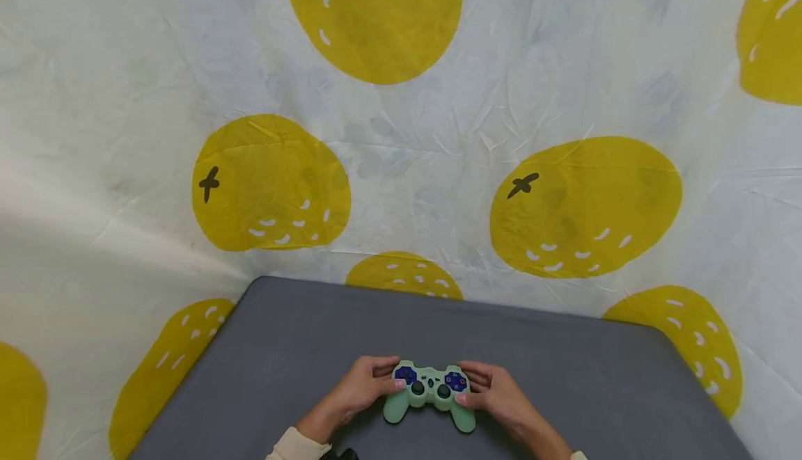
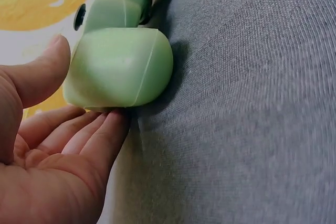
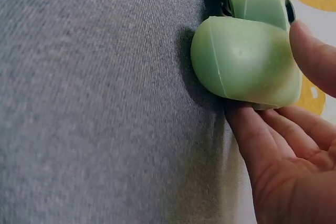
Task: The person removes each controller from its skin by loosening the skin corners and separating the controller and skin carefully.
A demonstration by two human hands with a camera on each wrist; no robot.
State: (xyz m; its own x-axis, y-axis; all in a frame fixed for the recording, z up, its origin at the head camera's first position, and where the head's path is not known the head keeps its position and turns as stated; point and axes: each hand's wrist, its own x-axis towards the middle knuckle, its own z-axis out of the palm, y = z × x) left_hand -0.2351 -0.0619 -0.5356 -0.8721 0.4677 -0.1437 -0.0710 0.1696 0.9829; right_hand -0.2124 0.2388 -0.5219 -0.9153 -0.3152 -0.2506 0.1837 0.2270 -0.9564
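Note:
A light green game controller (image 1: 431, 392) with dark blue button pads and two black thumbsticks lies face up at the near part of the grey table. My left hand (image 1: 360, 385) holds its left side, thumb on the top face and fingers along the outer edge. On the other side my right hand (image 1: 501, 395) grips it the same way. In the left wrist view the rounded handle (image 2: 121, 66) sits between thumb and fingertips, close against the cloth. The right wrist view shows the opposite handle (image 3: 247, 61) with fingertips at its side and the thumb over the top.
Grey fabric covers the table (image 1: 301, 349), whose far edge meets a hanging white cloth (image 1: 413, 188) printed with yellow fruit. That cloth also runs along the left and right sides. A small black object (image 1: 341, 454) shows by my left wrist at the bottom edge.

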